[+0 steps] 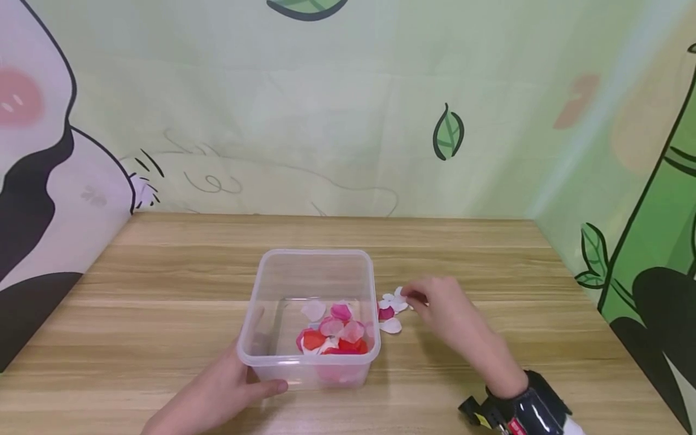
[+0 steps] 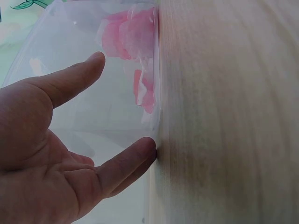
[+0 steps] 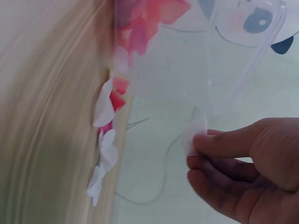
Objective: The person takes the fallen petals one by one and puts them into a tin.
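A clear plastic box [image 1: 310,360] stands on the wooden table, holding pink, red and white flower petals [image 1: 331,329]. My left hand [image 1: 234,377] lies around its near left corner, thumb along the front and fingers against the left side. In the left wrist view the left hand [image 2: 56,154] has its thumb and fingers spread, fairly straight, against the wall. To the right of the box my right hand [image 1: 443,308] is over loose petals [image 1: 391,326]. The right wrist view shows a pale petal [image 3: 198,133] pinched between thumb and forefinger, raised above the table.
Loose white petals [image 3: 107,151] and a few red ones lie close beside the box's right wall. Behind the wooden table [image 1: 179,266] hangs a printed backdrop [image 1: 326,121] with leaves. My right wrist carries a black strapped device [image 1: 535,411].
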Available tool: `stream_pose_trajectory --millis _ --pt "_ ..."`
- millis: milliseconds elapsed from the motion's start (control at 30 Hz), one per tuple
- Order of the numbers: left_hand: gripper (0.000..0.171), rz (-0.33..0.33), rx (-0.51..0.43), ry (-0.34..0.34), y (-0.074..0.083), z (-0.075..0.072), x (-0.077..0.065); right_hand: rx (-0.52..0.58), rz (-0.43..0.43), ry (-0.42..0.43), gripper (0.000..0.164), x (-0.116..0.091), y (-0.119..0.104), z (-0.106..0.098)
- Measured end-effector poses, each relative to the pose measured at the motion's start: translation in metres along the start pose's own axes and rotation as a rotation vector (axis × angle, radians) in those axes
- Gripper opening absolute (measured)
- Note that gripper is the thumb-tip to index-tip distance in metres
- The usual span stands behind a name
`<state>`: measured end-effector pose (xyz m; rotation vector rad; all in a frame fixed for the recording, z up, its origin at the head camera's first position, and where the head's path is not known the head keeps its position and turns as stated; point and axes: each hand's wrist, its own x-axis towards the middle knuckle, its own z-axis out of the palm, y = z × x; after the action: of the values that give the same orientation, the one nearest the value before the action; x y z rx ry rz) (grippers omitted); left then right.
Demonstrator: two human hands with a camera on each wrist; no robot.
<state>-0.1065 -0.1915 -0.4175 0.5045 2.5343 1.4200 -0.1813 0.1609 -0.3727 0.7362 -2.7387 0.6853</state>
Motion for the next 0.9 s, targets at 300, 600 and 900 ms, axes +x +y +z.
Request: stream_pose_trajectory --millis 300,600,900 --pt "0.115 0.000 0.034 0.011 -0.002 0.001 0.000 0.060 -0.188 0.251 0.020 -0.005 -0.024 -0.006" --pt "0.119 -0.004 -0.024 0.034 -0.003 0.002 0.000 0.162 -0.431 0.329 0.029 -0.012 -0.047 -0.001" --pt "0.120 0.004 -0.031 0.030 -0.003 0.001 0.000 0.211 -0.607 0.347 0.027 -0.015 -0.061 0.005"
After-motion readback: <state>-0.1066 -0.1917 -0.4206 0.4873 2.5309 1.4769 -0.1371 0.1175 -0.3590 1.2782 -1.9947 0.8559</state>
